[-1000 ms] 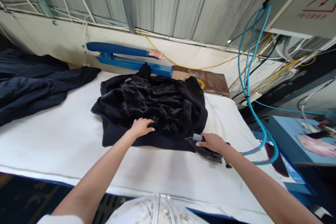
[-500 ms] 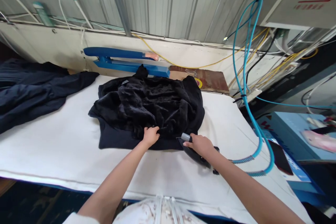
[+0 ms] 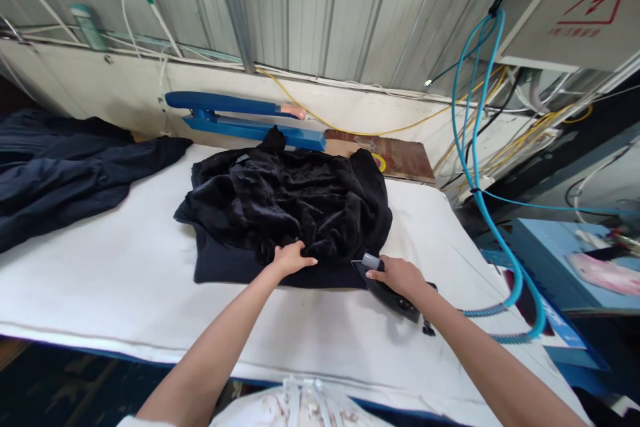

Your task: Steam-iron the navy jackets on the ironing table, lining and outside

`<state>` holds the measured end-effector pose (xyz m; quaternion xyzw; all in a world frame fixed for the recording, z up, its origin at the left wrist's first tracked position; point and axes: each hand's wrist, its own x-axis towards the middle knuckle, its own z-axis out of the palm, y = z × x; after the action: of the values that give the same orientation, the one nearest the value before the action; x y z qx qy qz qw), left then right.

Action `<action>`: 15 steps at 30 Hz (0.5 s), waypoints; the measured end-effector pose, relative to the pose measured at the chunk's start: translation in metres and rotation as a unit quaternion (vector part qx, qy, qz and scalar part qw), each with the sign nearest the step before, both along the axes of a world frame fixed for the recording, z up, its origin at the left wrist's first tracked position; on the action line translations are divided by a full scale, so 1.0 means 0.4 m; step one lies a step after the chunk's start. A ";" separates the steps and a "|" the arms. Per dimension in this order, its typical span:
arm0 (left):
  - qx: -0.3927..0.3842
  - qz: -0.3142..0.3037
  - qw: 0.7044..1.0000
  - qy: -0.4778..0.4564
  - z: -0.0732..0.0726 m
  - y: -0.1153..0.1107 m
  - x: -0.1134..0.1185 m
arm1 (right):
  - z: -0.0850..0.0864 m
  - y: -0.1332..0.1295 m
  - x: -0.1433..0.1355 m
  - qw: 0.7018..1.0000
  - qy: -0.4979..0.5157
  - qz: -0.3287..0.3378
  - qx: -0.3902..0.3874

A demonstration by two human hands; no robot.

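A black garment (image 3: 300,193) with a fuzzy lining lies bunched on the white-covered table (image 3: 150,253), its smooth lower edge spread toward me. My left hand (image 3: 293,259) rests on the garment near that edge, thumb apart from the fingers, holding nothing. On the right, my right hand (image 3: 400,275) is wrapped round the handle of an iron (image 3: 395,300). The iron's tip touches the garment's lower right edge, and its body sits over the white cover.
Dark clothing (image 3: 65,173) lies at the left. A blue sleeve board (image 3: 225,107) and a brown board (image 3: 400,157) stand behind the garment. Blue hoses (image 3: 495,233) hang at the right and run to the iron, near a blue box (image 3: 560,247).
The iron in my right hand has moved right, toward the garment's corner. My left hand has opened, its thumb now spread to the right. The view has shifted slightly.
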<state>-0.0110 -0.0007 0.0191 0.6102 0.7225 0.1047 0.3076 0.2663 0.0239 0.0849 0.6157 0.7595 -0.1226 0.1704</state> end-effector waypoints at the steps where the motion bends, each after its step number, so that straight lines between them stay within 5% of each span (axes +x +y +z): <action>1: 0.003 -0.009 1.000 0.024 -0.006 0.002 0.005 | 0.001 -0.006 -0.011 1.000 0.006 0.010 0.002; 6: 0.003 -0.017 0.998 0.055 -0.011 0.001 0.002 | -0.008 -0.027 -0.052 0.994 0.053 0.086 -0.028; 10: 0.113 -0.004 0.993 0.043 0.006 -0.044 -0.029 | -0.007 -0.020 -0.019 0.986 0.064 0.134 -0.071; 15: 0.135 -0.117 0.984 0.023 -0.004 -0.128 -0.039 | -0.006 0.036 0.085 0.992 0.063 0.085 -0.066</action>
<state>-0.0266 -0.0519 0.0175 0.7287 0.6324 0.1500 0.2160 0.3002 0.0384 0.0826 0.5274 0.8085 -0.1959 0.1724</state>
